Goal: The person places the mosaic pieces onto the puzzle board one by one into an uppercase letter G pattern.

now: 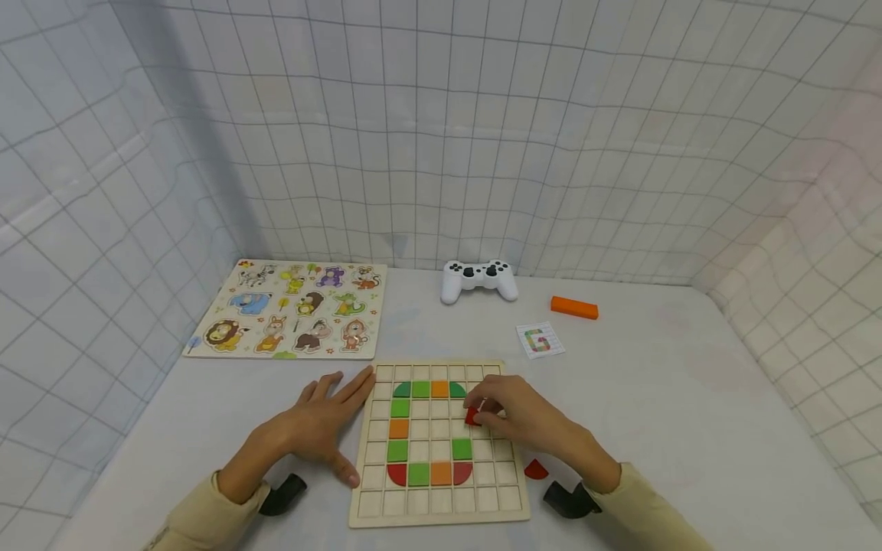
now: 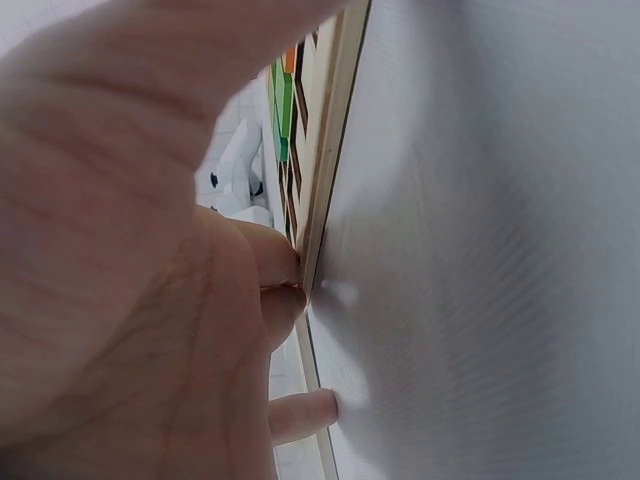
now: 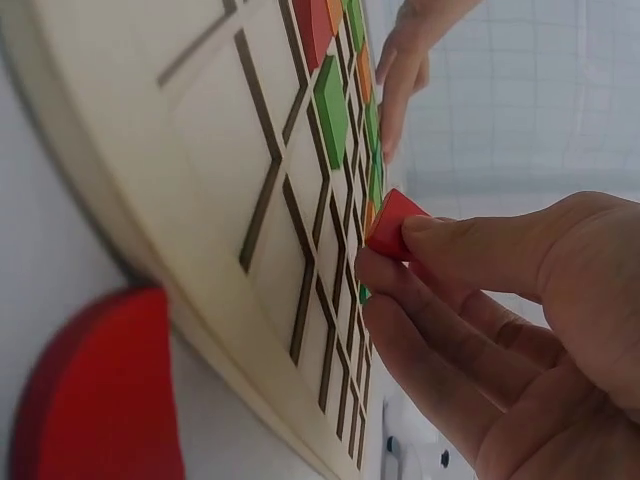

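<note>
My right hand (image 1: 513, 413) pinches a small red tile (image 3: 393, 224) between thumb and fingers, over the right part of a wooden grid board (image 1: 441, 503). The tile's full outline is partly covered by the fingers. On the board, green, orange and red tiles form a ring that is broken on its right side. My left hand (image 1: 313, 425) lies with spread fingers along the board's left edge, fingertips and thumb touching it. A loose red quarter-circle tile (image 3: 105, 400) lies on the table beside the board's right edge.
An animal puzzle board (image 1: 289, 310) lies at the back left. Behind the grid board are a white game controller (image 1: 478, 281), a pattern card (image 1: 540, 340) and an orange block (image 1: 574, 308). Grid-patterned white walls (image 1: 441, 153) enclose the table.
</note>
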A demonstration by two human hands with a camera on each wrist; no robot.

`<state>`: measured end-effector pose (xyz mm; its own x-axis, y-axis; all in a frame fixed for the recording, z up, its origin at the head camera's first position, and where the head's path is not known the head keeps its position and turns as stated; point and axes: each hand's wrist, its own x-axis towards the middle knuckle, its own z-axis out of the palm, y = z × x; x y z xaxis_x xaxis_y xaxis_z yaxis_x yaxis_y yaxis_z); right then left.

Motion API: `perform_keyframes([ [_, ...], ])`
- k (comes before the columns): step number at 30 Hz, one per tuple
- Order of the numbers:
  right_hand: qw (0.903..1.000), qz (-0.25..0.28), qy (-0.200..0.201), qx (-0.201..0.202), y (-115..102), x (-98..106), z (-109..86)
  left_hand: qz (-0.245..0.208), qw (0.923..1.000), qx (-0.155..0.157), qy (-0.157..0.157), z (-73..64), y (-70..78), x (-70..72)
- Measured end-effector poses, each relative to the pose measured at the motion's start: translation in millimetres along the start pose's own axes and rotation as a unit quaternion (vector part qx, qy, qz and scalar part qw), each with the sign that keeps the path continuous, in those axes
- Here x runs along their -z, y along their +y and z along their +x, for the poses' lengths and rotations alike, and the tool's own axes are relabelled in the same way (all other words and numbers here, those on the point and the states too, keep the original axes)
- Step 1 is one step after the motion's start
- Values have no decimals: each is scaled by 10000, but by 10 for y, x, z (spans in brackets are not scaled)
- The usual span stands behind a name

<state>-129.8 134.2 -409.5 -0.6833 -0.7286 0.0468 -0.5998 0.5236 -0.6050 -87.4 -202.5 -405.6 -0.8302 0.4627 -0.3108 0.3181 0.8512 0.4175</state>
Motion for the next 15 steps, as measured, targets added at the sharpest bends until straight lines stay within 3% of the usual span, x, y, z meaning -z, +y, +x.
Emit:
perform_keyframes([
  [15, 9998, -115, -109, 86, -62, -132, 134, -44, 10000, -26, 19, -2, -10, 0],
])
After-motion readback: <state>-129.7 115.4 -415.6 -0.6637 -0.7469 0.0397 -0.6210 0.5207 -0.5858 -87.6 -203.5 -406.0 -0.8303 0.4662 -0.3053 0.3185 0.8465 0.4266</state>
